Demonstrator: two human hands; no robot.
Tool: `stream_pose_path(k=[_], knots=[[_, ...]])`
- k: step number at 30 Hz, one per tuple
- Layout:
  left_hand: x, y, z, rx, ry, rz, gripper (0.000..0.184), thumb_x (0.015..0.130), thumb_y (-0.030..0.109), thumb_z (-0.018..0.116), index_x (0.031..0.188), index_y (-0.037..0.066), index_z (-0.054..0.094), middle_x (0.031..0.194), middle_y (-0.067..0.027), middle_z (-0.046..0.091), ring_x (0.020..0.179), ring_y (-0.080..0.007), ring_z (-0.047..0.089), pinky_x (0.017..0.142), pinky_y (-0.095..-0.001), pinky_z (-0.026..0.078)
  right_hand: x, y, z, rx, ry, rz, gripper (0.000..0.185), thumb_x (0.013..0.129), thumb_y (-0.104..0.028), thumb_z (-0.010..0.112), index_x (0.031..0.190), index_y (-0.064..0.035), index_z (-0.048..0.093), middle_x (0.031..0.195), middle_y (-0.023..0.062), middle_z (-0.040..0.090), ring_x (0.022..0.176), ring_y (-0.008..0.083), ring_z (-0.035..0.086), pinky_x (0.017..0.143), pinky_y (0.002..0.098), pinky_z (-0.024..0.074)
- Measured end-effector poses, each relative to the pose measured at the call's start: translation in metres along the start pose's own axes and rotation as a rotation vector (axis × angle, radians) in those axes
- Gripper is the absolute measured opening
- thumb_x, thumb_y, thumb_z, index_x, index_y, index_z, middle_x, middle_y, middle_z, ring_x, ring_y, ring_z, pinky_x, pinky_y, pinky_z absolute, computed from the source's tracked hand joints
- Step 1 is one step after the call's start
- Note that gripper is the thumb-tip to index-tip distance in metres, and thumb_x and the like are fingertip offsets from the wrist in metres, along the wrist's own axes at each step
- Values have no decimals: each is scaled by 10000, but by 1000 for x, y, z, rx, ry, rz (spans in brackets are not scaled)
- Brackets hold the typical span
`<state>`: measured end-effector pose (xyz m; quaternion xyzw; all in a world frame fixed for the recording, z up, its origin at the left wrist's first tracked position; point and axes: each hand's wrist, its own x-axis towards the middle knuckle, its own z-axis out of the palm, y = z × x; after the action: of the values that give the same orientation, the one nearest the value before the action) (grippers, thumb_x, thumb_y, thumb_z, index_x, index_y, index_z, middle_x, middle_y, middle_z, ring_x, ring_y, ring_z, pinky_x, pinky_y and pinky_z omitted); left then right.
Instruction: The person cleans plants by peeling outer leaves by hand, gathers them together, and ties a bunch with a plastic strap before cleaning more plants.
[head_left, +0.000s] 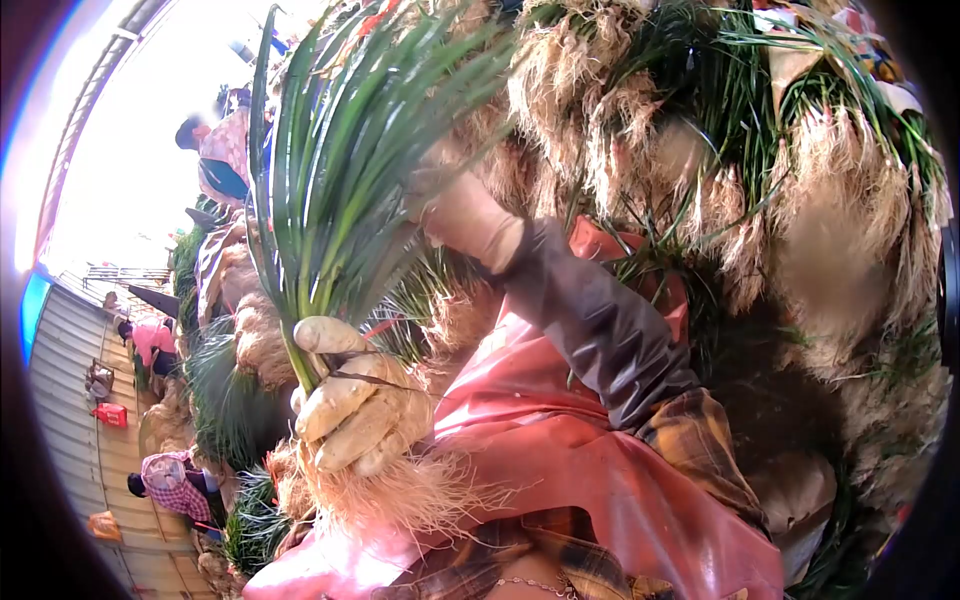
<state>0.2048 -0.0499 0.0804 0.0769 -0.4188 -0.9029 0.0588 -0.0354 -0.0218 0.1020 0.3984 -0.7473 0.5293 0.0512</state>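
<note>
My left hand (365, 410), in a pale soiled glove with a thin dark strand across it, is closed around a bunch of long green-leaved plants (330, 230). Leaves fan upward above the fist, and pale stringy roots (390, 495) hang out below it. My right hand (465, 215), gloved too, reaches up from a dark sleeve beside the right edge of the leaves. Its fingers are blurred and partly behind the leaves, so their grip cannot be made out.
Rooted bundles (840, 200) are piled at the upper right, with more (235, 390) along the left. A red apron (600, 480) covers my lap. People (175, 485) sit at the far left, near a red container (111, 414) and a corrugated wall (75, 350).
</note>
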Motion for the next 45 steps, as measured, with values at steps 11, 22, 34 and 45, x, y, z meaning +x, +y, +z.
stream_pose_path(k=[11,22,34,45], knots=[[5,6,-22,-41,-1,-13,555,911,244,584,1382,46,368,1148,-148,607,1025,-286,623,895,-433,535,-46,108,-97,742,599,736,217,908,-97,556,1080,-56,682,978,89,706,562,60,491,466,197,420],[8,20,-51,-84,42,1,604,903,246,601,1412,53,340,1158,-144,601,1043,-289,617,907,-441,533,-70,0,-92,896,413,337,123,925,-91,603,917,-41,715,595,-46,561,434,26,404,395,198,310],[10,36,-89,-143,75,49,659,894,248,619,1445,62,308,1170,-140,595,1063,-292,610,920,-450,530,7,34,27,-105,-49,22,58,829,-127,659,834,-92,704,766,68,661,685,199,611,646,364,500],[43,80,-217,-254,54,139,711,886,250,635,1475,70,280,1180,-136,590,1081,-295,604,932,-458,528,-68,92,-108,447,94,662,209,960,-209,544,965,-68,699,873,-8,655,544,41,473,458,202,356]])
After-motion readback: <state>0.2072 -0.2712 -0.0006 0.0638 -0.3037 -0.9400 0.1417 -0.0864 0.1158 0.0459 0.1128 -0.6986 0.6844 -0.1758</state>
